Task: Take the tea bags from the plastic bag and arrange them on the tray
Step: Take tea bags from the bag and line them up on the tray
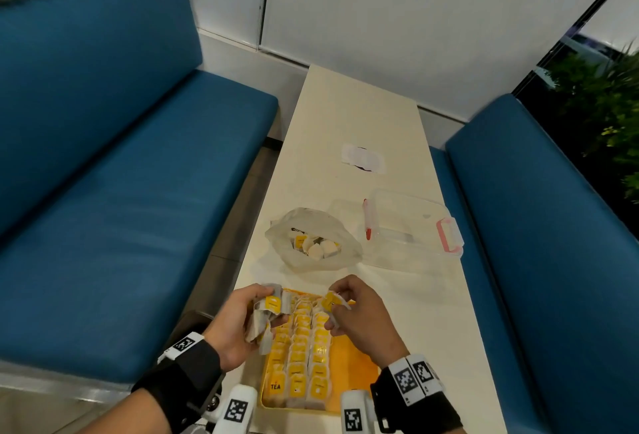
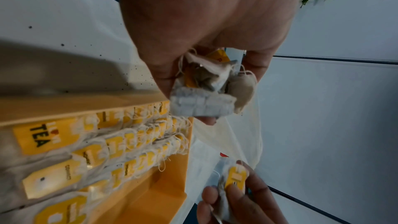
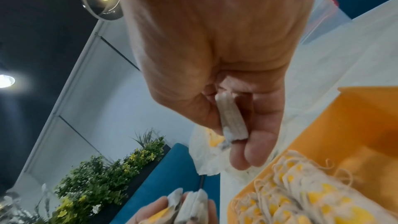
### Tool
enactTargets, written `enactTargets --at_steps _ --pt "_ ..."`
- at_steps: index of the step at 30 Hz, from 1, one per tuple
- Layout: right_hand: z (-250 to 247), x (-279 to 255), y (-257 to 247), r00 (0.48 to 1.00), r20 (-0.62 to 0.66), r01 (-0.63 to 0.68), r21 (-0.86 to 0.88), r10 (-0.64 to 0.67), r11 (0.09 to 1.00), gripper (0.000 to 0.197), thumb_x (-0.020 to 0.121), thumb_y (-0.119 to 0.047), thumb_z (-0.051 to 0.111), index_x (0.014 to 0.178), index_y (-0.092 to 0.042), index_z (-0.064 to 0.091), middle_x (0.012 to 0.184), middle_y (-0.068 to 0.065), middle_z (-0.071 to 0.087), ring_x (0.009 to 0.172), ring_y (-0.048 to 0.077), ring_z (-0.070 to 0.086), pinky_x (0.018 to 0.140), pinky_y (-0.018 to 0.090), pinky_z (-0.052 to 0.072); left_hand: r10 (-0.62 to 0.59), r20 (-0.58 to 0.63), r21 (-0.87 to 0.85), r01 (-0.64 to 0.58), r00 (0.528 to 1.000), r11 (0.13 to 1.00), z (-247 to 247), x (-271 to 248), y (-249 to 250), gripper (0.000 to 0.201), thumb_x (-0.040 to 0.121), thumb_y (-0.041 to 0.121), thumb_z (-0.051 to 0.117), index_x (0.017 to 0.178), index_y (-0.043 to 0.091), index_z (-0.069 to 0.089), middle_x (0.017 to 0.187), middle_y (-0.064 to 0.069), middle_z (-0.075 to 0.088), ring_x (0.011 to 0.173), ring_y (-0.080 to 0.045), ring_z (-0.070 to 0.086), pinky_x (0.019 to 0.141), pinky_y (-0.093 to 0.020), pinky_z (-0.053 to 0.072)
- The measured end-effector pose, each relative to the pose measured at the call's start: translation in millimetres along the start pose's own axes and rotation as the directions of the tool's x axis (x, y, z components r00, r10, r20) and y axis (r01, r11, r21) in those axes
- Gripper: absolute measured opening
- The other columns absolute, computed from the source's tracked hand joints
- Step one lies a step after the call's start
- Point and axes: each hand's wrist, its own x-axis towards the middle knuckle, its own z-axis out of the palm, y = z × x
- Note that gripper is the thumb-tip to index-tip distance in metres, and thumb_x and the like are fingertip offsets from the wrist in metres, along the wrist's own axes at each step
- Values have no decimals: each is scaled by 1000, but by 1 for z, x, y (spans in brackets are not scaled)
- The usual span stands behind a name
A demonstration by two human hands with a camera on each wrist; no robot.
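A yellow tray (image 1: pixel 356 361) at the table's near edge holds three rows of tea bags (image 1: pixel 299 357) with yellow tags. My left hand (image 1: pixel 238 319) grips a bunch of tea bags (image 1: pixel 269 312) over the tray's far left corner; the bunch (image 2: pixel 206 94) fills the left wrist view. My right hand (image 1: pixel 356 316) pinches one tea bag (image 1: pixel 333 300) between thumb and fingers above the tray's far edge; this bag (image 3: pixel 232 118) shows edge-on at the right wrist. Beyond the tray lies the open plastic bag (image 1: pixel 311 243) with more tea bags inside.
A clear plastic box (image 1: pixel 411 226) with pink clasps and its lid stand right of the plastic bag. A white patch (image 1: pixel 363 158) lies farther along the narrow white table (image 1: pixel 345 115). Blue benches (image 1: pixel 121 191) flank the table on both sides.
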Motion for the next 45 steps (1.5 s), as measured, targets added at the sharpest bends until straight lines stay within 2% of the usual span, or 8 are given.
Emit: enactTargets --at_steps 3,8,15,18,27,33,38,45 --pt "-10 -2 5 1000 -1 -25 -8 25 1000 41 84 9 48 106 -23 64 95 9 60 66 27 73 59 34 59 2 -20 -20 -3 1000 1000 -2 -1 1 15 91 19 60 90 10 71 94 -16 71 75 -25 67 70 -32 59" --pt "-23 3 20 991 -110 48 -198 -71 979 19 83 -3 58 79 -20 62 82 2 63 65 16 68 61 30 54 -2 -29 9 2 1000 1000 -4 0 1 16 92 19 59 93 9 70 96 -16 70 76 -23 67 77 -33 57" --pt "-29 11 29 983 -94 112 -367 -156 923 14 84 -10 62 82 -23 64 68 -7 61 61 2 53 56 11 41 7 -62 41 -5 998 999 2 0 6 15 94 17 58 99 7 68 93 -16 68 74 -25 65 54 -27 58" --pt "-32 14 33 983 -94 109 -384 -156 917 16 86 -11 65 81 -25 68 82 -13 67 79 -3 60 65 6 42 8 -75 63 -3 997 998 4 -2 7 15 95 17 56 98 7 67 91 -16 67 75 -26 63 45 -24 53" --pt "-43 35 50 996 -22 52 -605 -82 794 21 85 -4 61 80 -22 71 79 -9 63 75 9 61 63 18 47 0 -93 108 10 996 994 2 3 12 14 94 16 57 97 8 68 96 -18 67 76 -28 64 43 -25 51" --pt "-30 48 58 996 34 83 -693 -83 716 11 88 -12 61 90 -16 71 95 0 51 97 20 57 74 22 39 -8 -70 151 18 998 988 -7 13 5 21 90 20 62 104 7 71 97 -17 71 72 -27 70 80 -36 49" --pt "-22 50 59 997 3 61 -659 -79 749 8 84 -10 64 86 -15 70 95 1 51 93 20 57 73 20 42 -28 -25 150 31 999 988 -5 14 6 21 91 16 61 100 1 72 97 -19 69 80 -27 68 72 -32 61" --pt "-15 51 55 991 -134 -36 -436 -25 899 20 72 -22 84 79 -12 69 81 2 66 73 12 59 61 17 45 -63 -12 189 64 998 980 -11 23 4 30 90 17 64 110 -4 71 104 -21 69 90 -29 67 86 -39 58"
